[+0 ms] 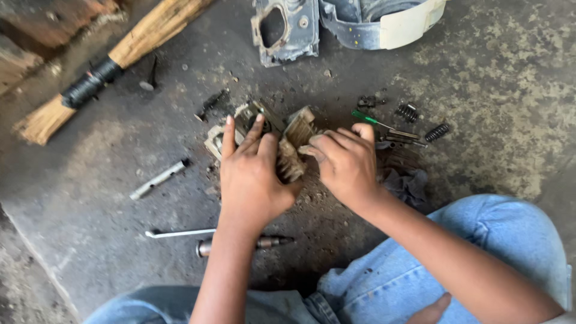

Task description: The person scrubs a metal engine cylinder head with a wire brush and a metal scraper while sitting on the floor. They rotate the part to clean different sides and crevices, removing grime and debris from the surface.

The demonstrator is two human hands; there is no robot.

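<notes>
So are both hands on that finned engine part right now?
Yes, the left hand and right hand both grip the finned engine part.

You are working in soft, even daylight, with no hard glare anywhere. The concrete floor (480,90) reads brighter and mottled toward the upper right and darkens toward the oily middle. Your left hand (249,174) and right hand (345,165) cast only faint, diffuse shadows beneath them. Focus is fair at the centre; fine detail on the small metal parts smears slightly. The white plastic piece (411,21) at the top edge is the brightest spot, nearly washed out.
</notes>
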